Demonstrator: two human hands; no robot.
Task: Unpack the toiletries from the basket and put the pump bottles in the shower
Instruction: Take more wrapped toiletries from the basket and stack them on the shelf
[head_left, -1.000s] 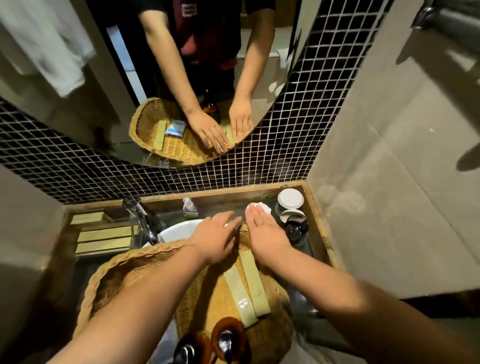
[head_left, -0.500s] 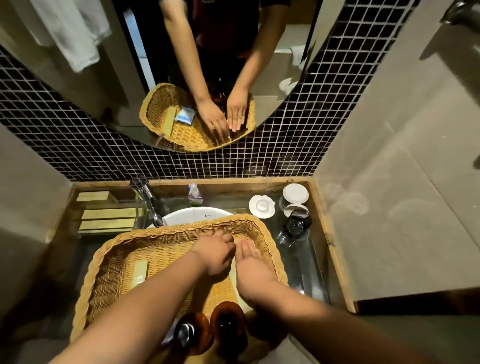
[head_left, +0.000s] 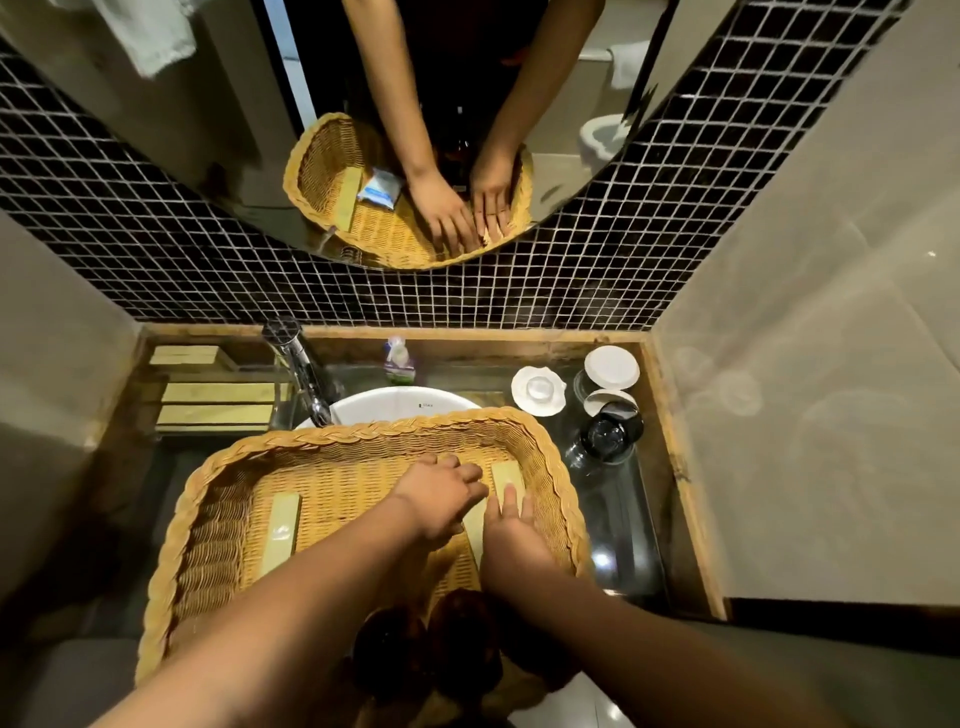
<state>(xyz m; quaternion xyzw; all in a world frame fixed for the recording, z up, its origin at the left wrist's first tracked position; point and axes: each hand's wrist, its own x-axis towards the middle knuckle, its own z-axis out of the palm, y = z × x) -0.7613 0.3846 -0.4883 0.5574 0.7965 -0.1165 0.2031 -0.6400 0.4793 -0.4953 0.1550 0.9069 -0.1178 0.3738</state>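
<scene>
A wicker basket (head_left: 363, 432) sits over the sink. On its floor lies a pale green flat packet (head_left: 280, 530) at the left, and another pale green packet (head_left: 506, 474) at the right. My left hand (head_left: 436, 496) rests palm down in the basket's right part, fingers bent onto the floor beside that packet. Just to its right, my right hand (head_left: 511, 540) lies flat with its fingers on the right packet. Two brown pump bottles (head_left: 457, 639) stand at the basket's near end, partly hidden by my forearms. The mirror also shows a small blue-white sachet (head_left: 379, 189) in the basket.
Behind the basket are a chrome faucet (head_left: 301, 369), the white basin (head_left: 405, 408) and a small bottle (head_left: 399, 361). A white dish (head_left: 537, 389), lidded glasses (head_left: 610, 366) and a dark glass (head_left: 605, 439) stand at the right. Green boxes (head_left: 218, 405) lie at the left. Walls close in on both sides.
Both hands have drawn back from the counter beyond the basket's far rim and come down inside the basket onto the packets. The view has tilted down a little.
</scene>
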